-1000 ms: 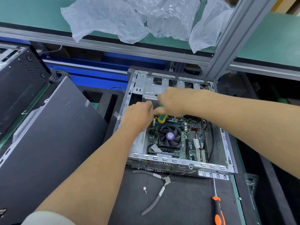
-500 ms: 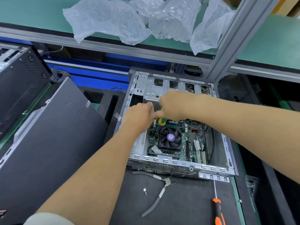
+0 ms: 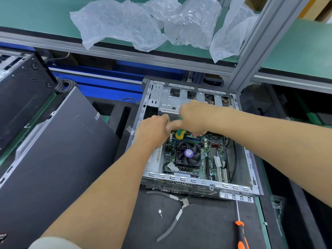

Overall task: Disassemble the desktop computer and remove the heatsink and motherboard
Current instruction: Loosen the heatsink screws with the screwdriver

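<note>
Both hands are working a screwdriver inside the open case, mid-frame.

The right hand (image 3: 193, 117) is gripping the green-and-yellow screwdriver (image 3: 179, 134); the left hand (image 3: 152, 129) is curling beside it, its grasp hidden. Below them the fan-topped heatsink (image 3: 187, 155) is sitting on the motherboard (image 3: 213, 159), lower centre of the case (image 3: 197, 182). The board looks thin and fragile, likely best held by its edges; the case's metal walls are leaving little room.

Both bare forearms reach forward; the left hand (image 3: 152, 129) is curled, knuckles up, touching the right hand (image 3: 193, 117), also curled
</note>
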The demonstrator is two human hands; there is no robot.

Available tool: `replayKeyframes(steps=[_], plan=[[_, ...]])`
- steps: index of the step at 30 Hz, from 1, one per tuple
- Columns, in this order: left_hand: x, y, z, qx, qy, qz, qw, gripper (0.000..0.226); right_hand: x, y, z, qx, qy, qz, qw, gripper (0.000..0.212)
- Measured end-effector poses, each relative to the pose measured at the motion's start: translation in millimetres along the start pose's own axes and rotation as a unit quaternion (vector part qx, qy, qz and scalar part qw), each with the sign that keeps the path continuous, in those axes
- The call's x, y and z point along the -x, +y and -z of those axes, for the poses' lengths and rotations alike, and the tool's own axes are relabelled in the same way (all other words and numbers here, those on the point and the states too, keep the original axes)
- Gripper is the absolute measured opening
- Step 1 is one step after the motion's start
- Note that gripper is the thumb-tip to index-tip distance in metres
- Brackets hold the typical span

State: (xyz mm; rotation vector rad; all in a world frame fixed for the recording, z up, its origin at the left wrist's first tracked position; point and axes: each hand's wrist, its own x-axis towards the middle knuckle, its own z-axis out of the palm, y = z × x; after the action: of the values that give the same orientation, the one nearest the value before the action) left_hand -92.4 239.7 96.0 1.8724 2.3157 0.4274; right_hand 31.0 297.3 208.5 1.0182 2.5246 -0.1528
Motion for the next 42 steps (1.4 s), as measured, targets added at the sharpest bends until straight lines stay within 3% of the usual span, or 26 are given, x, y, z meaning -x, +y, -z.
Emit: replayKeyframes(steps=[3,6,8,11,15,18,20,22,24,26,30,34,36,39,42], plan=[[0.4,-0.2,-2.2,-0.004,0.021,0.0,1.0,0.02,-0.2,5.1,2.2,0.089,0.019,0.132,0.987,0.021],[1.5,-0.6,-3.1,0.012,0.028,0.003,1.0,0.023,0.8,5.7,1.4,0.121,0.015,0.201,0.972,0.027],[1.3,-0.2,-2.9,0.016,0.027,0.004,0.999,0.026,2.2,2.5,1.1,0.081,0.014,0.151,0.985,0.032],[0.2,0.9,-0.8,0.011,0.005,0.002,1.0,0.027,1.8,0.3,1.4,0.048,-0.012,0.032,0.998,0.058],[1.4,0.7,-0.2,0.003,0.022,-0.003,1.0,0.027,2.6,1.6,1.4,0.094,0.02,0.061,0.993,0.038],[1.6,1.4,-1.0,0.003,0.024,-0.001,1.0,0.026,1.6,4.2,-0.4,0.068,0.042,0.119,0.99,0.028],[1.4,1.3,-0.3,0.007,0.02,0.003,1.0,0.024,2.3,2.7,-2.3,0.019,0.039,0.121,0.992,0.032],[0.8,0.4,-0.2,0.011,0.005,0.002,1.0,0.017,3.1,1.5,-5.2,-0.02,0.031,0.061,0.997,0.046],[0.1,-0.8,0.2,0.006,-0.015,-0.001,1.0,0.008,4.8,0.0,-7.4,-0.017,0.039,-0.006,0.999,0.063],[0.1,-0.3,0.2,0.001,-0.011,0.003,1.0,0.009,4.3,0.4,-6.7,0.014,0.054,-0.014,0.998,0.069],[1.5,0.0,-2.6,0.004,0.031,-0.003,0.999,0.024,4.7,3.9,-3.9,0.08,0.04,0.11,0.99,0.023],[2.1,0.5,-2.5,0.004,0.028,0.001,1.0,0.025,4.4,3.5,-2.9,0.082,0.044,0.158,0.983,0.033],[1.3,0.5,-2.3,0.009,0.02,0.004,1.0,0.024,5.5,3.2,-3.4,0.025,0.038,0.102,0.994,0.038],[0.4,0.0,-0.3,0.009,-0.007,-0.002,1.0,0.017,5.0,1.7,-4.6,0.016,0.034,0.02,0.999,0.062],[0.3,-0.3,-1.0,0.005,-0.001,-0.001,1.0,0.021,2.9,2.9,-4.3,0.049,0.05,0.05,0.996,0.053]])
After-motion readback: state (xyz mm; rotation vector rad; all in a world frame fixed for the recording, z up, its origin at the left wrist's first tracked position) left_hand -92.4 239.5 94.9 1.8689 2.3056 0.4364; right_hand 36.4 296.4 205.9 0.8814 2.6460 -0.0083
